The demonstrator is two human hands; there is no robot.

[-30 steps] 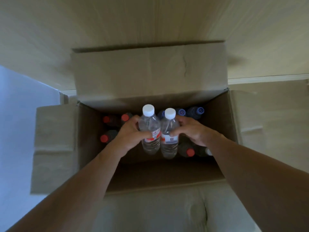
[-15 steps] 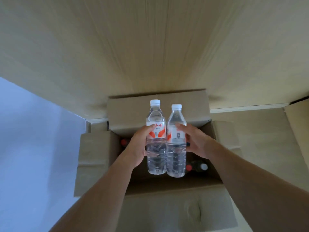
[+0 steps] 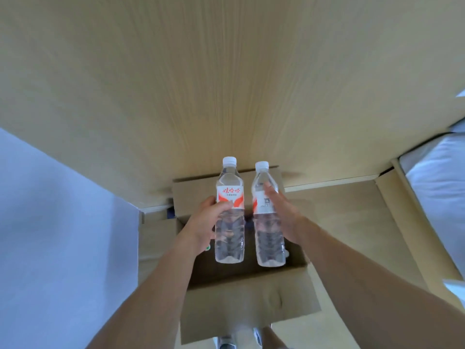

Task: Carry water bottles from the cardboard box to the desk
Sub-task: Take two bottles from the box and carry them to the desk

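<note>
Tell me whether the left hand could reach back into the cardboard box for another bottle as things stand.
Probably not yet. The left hand already grips the left bottle, and the right hand holds the right bottle. The cardboard box is open below them, so only the full grip stands in the way.

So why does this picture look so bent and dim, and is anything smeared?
Head view: the wide-angle lens bows straight edges, so the wall's skirting and the cardboard box flare outward. Light is soft and dim, with the box interior in shadow. The right hand looks slightly smeared at the fingers on the right bottle; the left bottle in the left hand shows a sharp red label.
</note>
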